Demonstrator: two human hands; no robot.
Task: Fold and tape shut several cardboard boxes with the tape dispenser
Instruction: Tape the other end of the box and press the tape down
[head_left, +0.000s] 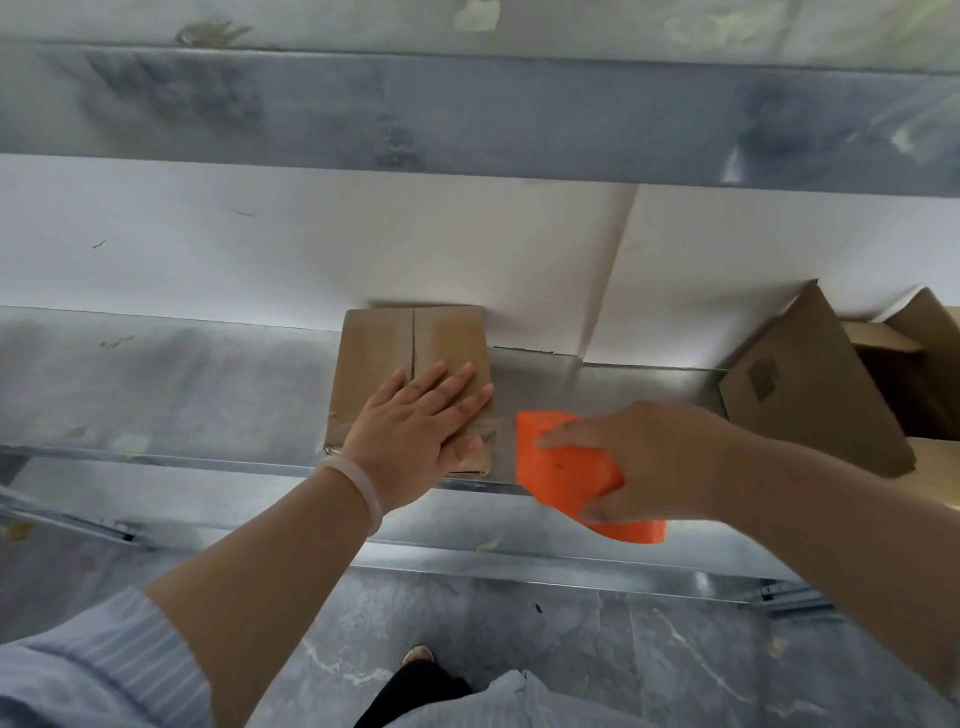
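Left hand (415, 431) lies flat, fingers straight and slightly spread, pressing the closed cardboard box (379, 338) beneath them; hold the seam shut while taping. Just right of those fingers, the right hand (660, 462) has its fingers clamped round the orange tape dispenser (566, 478). Farther right, an open box (800, 384) shares the scuffed metal table (156, 384)

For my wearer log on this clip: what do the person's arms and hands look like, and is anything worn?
Both hands are bare, with no gloves. The left hand has a pale, translucent bangle at the wrist and a light blue, finely striped sleeve pushed up toward the elbow. The right hand and its forearm show nothing worn within the frame.
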